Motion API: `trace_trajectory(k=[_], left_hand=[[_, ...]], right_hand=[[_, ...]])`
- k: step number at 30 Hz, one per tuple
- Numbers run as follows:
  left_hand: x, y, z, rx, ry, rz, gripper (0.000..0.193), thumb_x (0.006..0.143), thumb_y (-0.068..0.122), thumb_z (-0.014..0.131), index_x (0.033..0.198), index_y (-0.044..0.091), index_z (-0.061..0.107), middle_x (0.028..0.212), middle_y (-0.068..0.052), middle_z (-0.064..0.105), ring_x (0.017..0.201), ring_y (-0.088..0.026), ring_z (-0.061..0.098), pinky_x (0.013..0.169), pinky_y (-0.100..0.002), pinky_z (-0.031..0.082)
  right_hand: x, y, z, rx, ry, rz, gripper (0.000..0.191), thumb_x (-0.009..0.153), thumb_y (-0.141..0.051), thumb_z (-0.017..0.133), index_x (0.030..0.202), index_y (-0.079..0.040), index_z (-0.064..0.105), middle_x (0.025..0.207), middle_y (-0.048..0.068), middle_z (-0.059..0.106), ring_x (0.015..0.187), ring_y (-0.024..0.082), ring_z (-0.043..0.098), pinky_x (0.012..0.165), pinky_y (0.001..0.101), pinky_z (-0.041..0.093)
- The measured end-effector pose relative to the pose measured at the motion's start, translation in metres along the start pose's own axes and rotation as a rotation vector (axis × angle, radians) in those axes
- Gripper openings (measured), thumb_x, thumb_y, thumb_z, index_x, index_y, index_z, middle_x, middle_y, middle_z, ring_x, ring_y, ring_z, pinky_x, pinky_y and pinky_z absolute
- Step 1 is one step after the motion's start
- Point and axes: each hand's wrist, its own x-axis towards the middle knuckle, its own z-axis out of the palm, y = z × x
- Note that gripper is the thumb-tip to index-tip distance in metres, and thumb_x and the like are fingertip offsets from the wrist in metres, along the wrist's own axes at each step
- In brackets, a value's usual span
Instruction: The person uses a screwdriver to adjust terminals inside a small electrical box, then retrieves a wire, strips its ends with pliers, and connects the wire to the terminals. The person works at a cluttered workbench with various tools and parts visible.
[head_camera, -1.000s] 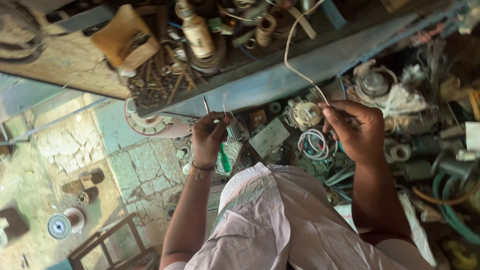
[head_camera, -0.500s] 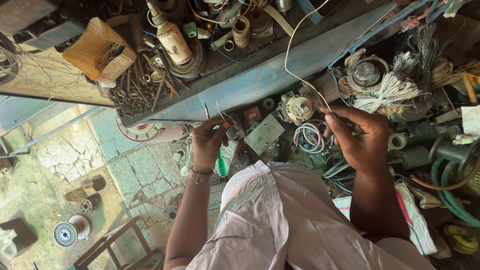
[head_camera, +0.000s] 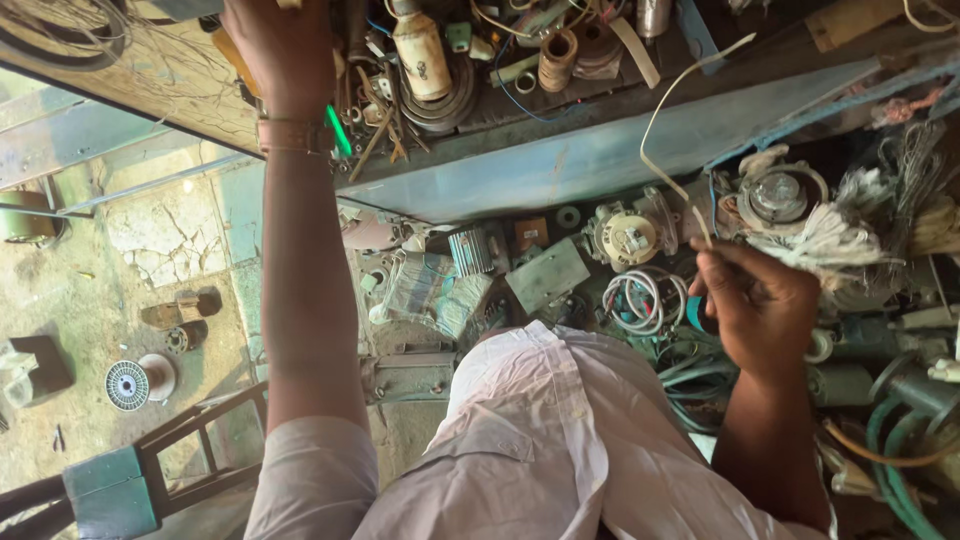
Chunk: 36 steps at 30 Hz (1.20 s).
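The left hand (head_camera: 283, 50) is stretched up to the top shelf of the workbench (head_camera: 590, 160), fingers closed around something at its cluttered left end — a green-handled tool (head_camera: 338, 130) pokes out just below the wrist, but whether the hand grips that tool or another piece among the clutter cannot be told, since the fingers run off the top edge of the view. The right hand (head_camera: 765, 310) is curled shut low over the lower shelf, pinching the end of a pale stiff wire (head_camera: 665, 110) between thumb and fingertips; the wire rises from the fist, loops up past the front edge of the blue shelf and ends free near the top. Just beside that hand, on the lower shelf, lie a round cream-coloured motor part (head_camera: 630, 238) and a coil of white cable (head_camera: 640, 300), with a bundle of pale threads (head_camera: 820, 240) towards the right edge. As a judgement: the wire is in hand but joined to nothing visible, so the work looks early — a tool or part is being fetched, and any fitting of the wire is yet to be done.
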Motion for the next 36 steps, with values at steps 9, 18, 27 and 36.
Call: trace_trajectory(k=[9,18,27,36], left_hand=[[-0.142,0.131,-0.006,-0.910,-0.456,-0.853,0.021,0.107,0.012,0.065,0.108,-0.005,0.076,0.113,-0.002,0.080,0.056,0.001,0.045,0.048,-0.019,0.036],[-0.215,0.173,-0.084,-1.006,-0.217,-1.031,0.027,0.103,0.010,0.070,0.126,-0.005,0.071,0.102,-0.010,0.079,0.059,0.001,0.052,0.049,-0.017,0.037],[-0.310,0.192,-0.168,-1.060,0.214,-1.045,0.015,0.101,0.005,0.074,0.112,-0.004,0.071,0.093,-0.011,0.076,0.075,-0.014,0.073,0.057,-0.021,0.047],[-0.414,0.221,-0.255,-0.885,0.791,-1.003,0.015,0.100,0.002,0.071,0.113,-0.004,0.069,0.101,-0.015,0.077,0.078,-0.015,0.074,0.054,-0.021,0.046]], right_hand=[[-0.004,0.000,0.030,-0.030,-0.259,-0.055,0.018,0.098,-0.004,0.070,0.115,0.000,0.074,0.097,0.009,0.078,0.070,0.008,0.069,0.062,0.0221,0.054],[0.012,-0.009,0.061,-0.236,-0.736,-0.364,0.020,0.095,-0.008,0.073,0.114,-0.004,0.077,0.103,0.013,0.078,0.084,0.017,0.077,0.074,0.0300,0.060],[-0.029,-0.041,0.154,-0.388,-1.117,-0.503,0.032,0.095,-0.005,0.066,0.126,-0.003,0.074,0.094,0.014,0.077,0.084,0.029,0.074,0.076,0.0371,0.056],[-0.135,-0.068,0.256,-0.268,-1.379,-0.236,0.017,0.102,-0.015,0.066,0.107,-0.002,0.076,0.073,0.010,0.072,0.061,0.013,0.068,0.059,0.0289,0.051]])
